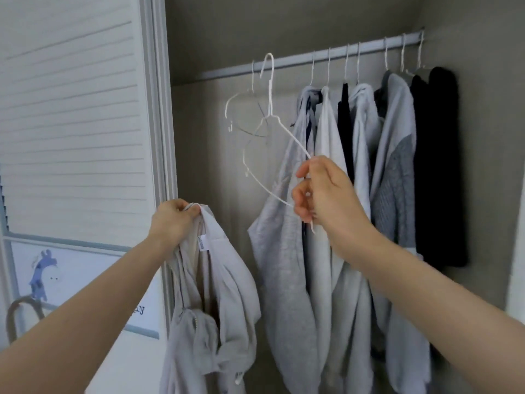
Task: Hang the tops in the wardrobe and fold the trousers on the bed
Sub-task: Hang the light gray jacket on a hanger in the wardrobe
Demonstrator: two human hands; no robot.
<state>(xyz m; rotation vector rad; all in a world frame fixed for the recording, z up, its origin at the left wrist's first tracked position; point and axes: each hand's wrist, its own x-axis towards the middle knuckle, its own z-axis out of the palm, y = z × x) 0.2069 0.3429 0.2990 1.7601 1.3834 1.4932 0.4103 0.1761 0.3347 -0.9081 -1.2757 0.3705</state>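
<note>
An open wardrobe recess with dull grey-beige walls fills the view, crossed near the top by a pale metal hanging rail (298, 58) that climbs toward the upper right corner. At the left edge stands a white louvred wardrobe door (74, 109), and below its slats is a white panel with a blue giraffe drawing (42, 275). An empty white wire hanger (241, 109) hangs at the left end of the rail. To its right, a row of hung tops (355, 194) in light grey, white and mid grey runs along the rail, ending with black garments (437, 166) at the right end.

Both bare forearms reach up from the lower corners. The left hand (173, 220) is raised near the door's edge, its fingers curled tightly around the bunched neck of a pale grey-beige zip-up top (216, 294). This top hangs limp below the fist in front of the recess's left part, with a small white label showing just under the collar and a zip visible lower down.

The right hand (321, 191) is held up in front of the hung tops, thumb and fingers pinching the shoulder wire of a second white wire hanger (270, 118). That hanger is tilted, its hook pointing up toward the rail; whether the hook touches the rail cannot be told.
</note>
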